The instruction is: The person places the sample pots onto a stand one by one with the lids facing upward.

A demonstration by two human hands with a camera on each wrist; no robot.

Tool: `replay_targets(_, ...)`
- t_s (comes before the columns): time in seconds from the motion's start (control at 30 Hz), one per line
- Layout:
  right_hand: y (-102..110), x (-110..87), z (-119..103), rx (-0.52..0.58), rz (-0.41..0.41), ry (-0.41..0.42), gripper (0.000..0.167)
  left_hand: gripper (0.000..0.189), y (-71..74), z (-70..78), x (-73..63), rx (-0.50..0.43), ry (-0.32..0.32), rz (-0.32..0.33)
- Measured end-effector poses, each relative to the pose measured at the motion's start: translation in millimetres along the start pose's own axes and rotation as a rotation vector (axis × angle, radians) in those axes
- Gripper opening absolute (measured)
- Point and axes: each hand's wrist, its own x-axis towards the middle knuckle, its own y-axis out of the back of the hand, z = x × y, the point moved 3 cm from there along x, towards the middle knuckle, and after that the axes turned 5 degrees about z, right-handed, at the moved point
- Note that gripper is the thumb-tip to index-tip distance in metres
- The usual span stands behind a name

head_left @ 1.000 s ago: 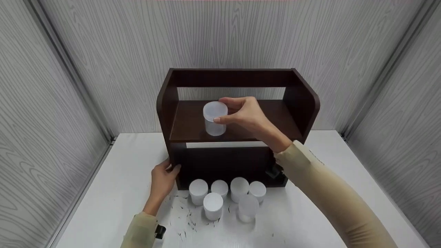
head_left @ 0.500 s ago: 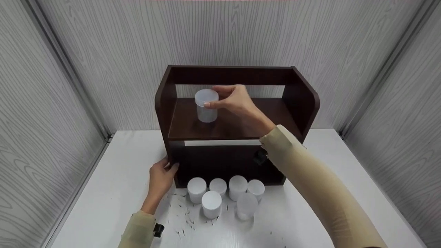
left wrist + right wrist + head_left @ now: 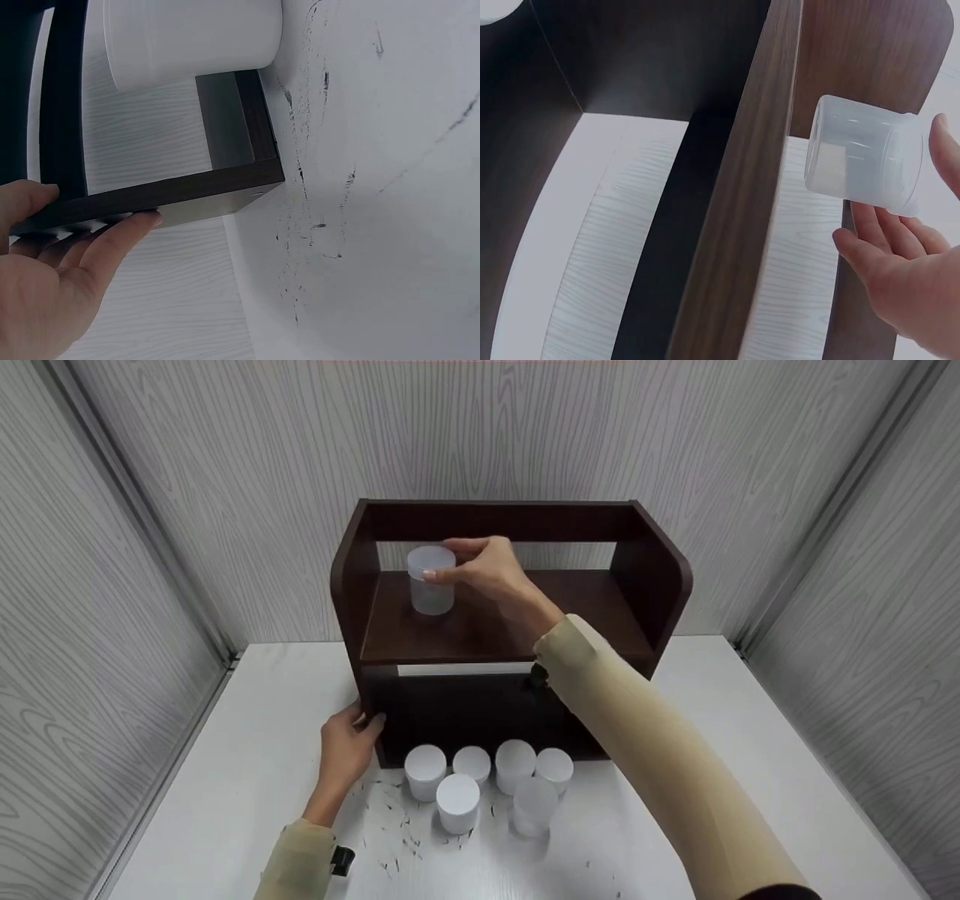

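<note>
My right hand (image 3: pixel 491 570) pinches a translucent plastic jar (image 3: pixel 432 589) near its top, between thumb and fingers. The jar is upright over the left part of the upper board of a dark brown two-tier shelf (image 3: pixel 517 634). In the right wrist view the jar (image 3: pixel 855 154) shows its base above the board's front edge (image 3: pixel 739 195). My left hand (image 3: pixel 346 746) grips the shelf's left side panel low down. Seen from the left wrist, the thumb and fingers of this hand (image 3: pixel 56 285) lie on opposite faces of that panel (image 3: pixel 187 191).
Several white-lidded jars (image 3: pixel 457 802) stand on the white table (image 3: pixel 652 840) before the shelf's lower tier. Among them is a frosted jar (image 3: pixel 534 806) at the front right. Dark scuff marks spot the tabletop. Grey wood-patterned walls (image 3: pixel 480 427) enclose the table.
My right hand has carried the jar leftward and farther back over the upper board. The left hand keeps its grip on the side panel. The head view has shifted slightly.
</note>
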Motion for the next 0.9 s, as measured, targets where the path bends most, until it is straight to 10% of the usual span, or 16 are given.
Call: replay_targets(0.9, -35.0, 26.9, 8.2, -0.062, -0.015, -0.017, 0.065, 0.044, 5.8, -1.8, -4.9, 0.010, 0.004, -0.014)
